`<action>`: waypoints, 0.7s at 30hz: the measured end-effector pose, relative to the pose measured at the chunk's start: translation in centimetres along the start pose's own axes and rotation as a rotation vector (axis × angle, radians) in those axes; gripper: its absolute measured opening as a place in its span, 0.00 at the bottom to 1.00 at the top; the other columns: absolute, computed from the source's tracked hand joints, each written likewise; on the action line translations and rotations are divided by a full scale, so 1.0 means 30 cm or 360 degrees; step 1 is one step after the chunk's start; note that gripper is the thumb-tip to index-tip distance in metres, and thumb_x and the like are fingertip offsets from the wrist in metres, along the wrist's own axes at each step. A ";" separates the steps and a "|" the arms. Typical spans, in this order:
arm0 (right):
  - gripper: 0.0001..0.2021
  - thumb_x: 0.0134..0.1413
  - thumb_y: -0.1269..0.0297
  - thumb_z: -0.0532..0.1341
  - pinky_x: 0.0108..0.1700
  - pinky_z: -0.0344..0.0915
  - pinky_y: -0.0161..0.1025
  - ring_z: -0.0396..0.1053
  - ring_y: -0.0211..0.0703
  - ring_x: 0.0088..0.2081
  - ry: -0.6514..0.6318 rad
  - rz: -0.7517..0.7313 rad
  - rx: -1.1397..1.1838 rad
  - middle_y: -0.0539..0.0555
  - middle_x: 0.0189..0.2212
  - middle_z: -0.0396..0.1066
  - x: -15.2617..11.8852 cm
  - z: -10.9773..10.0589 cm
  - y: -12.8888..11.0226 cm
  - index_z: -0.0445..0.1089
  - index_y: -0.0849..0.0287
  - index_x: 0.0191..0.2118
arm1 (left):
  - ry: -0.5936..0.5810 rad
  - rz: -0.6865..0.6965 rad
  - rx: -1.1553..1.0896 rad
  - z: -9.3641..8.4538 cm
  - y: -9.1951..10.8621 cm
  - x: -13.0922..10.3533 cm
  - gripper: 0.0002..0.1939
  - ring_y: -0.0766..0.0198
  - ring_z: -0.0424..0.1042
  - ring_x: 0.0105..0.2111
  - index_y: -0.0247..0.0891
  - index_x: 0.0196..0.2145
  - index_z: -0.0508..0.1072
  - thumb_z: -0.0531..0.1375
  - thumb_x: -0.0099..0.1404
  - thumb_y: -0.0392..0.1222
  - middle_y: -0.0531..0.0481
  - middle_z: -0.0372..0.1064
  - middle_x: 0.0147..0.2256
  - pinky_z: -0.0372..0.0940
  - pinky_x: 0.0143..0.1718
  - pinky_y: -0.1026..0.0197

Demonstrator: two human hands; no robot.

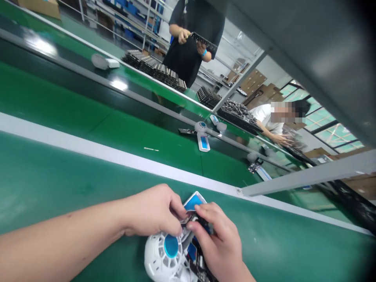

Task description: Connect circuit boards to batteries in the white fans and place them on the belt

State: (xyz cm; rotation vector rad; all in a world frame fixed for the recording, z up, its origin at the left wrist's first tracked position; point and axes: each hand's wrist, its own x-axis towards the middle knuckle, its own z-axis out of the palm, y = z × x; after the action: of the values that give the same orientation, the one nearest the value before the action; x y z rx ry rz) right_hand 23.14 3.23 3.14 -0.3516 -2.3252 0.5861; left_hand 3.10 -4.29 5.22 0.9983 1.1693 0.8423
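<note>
the white unit (151, 254) is lying on the green bench (88, 192), directly in front of the person, with both hands meeting over it. its round housing is sitting just below the left hand (155, 211), the blue disc (171, 246) facing up, while the blue-faced panel (194, 201) is pointing away and to the right, beyond the fingertips. the line from housing to panel is running obliquely, passing between the two hands, and the working spot is falling at the join, where the fingers of both are almost touching. neither hand is clearly nearer to it.

the left forearm is reaching in from the left, rising slightly, with the back of the hand turned up and the wrist bending down so that thumb and index are closing on the unit at the panel's near end; exactly which small part they are pinching is hidden. the right hand (221, 235) is coming in from the lower right, its fingers curling leftward and gripping the unit too, index by the panel's edge and thumb lower, at the join. the dark circuit board (202, 270) is lying beside the housing, partly beneath the right hand.

beyond the white rail (117, 150), a similar unit (203, 141) is resting well apart from both hands, and a co-worker (194, 23) is holding a dark strip (204, 41).
</note>
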 end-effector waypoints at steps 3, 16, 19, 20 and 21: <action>0.13 0.58 0.75 0.63 0.36 0.71 0.44 0.72 0.46 0.36 -0.0005 -0.0034 -0.0047 0.55 0.36 0.74 -0.013 0.001 0.006 0.69 0.57 0.48 | 0.0178 -0.0043 0.0081 0.043 -0.011 -0.008 0.10 0.68 0.58 0.23 0.36 0.27 0.81 0.63 0.48 0.42 0.56 0.62 0.22 0.53 0.25 0.65; 0.16 0.57 0.77 0.63 0.38 0.70 0.47 0.72 0.47 0.36 -0.0059 0.0012 0.0139 0.56 0.37 0.73 -0.021 -0.005 -0.007 0.68 0.56 0.50 | 0.0427 -0.0010 0.0238 0.092 -0.032 -0.023 0.08 0.63 0.69 0.31 0.38 0.24 0.75 0.63 0.52 0.46 0.54 0.70 0.28 0.61 0.32 0.63; 0.17 0.57 0.79 0.63 0.36 0.70 0.46 0.72 0.47 0.36 -0.0037 0.0001 0.0147 0.57 0.37 0.73 -0.016 -0.003 -0.010 0.68 0.58 0.50 | 0.0383 -0.0003 0.0202 0.090 -0.038 -0.020 0.08 0.64 0.68 0.30 0.38 0.22 0.72 0.62 0.53 0.44 0.56 0.69 0.27 0.61 0.31 0.63; 0.17 0.57 0.79 0.63 0.36 0.70 0.46 0.72 0.47 0.35 -0.0033 -0.0004 0.0148 0.57 0.36 0.73 -0.014 -0.003 -0.012 0.68 0.58 0.50 | 0.0372 -0.0006 0.0192 0.088 -0.041 -0.019 0.08 0.65 0.67 0.29 0.38 0.22 0.71 0.62 0.54 0.44 0.56 0.68 0.27 0.60 0.30 0.63; 0.16 0.57 0.79 0.63 0.36 0.70 0.46 0.72 0.47 0.35 -0.0038 -0.0009 0.0150 0.57 0.36 0.73 -0.012 -0.004 -0.013 0.68 0.58 0.50 | 0.0358 -0.0001 0.0191 0.087 -0.046 -0.018 0.08 0.65 0.67 0.29 0.39 0.22 0.70 0.62 0.54 0.44 0.56 0.68 0.27 0.60 0.30 0.63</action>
State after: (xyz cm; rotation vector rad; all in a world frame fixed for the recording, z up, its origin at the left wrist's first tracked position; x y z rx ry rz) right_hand 23.44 2.78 3.22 -0.2949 -2.3113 0.6981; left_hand 5.59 -5.73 4.36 1.0192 1.4253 0.9100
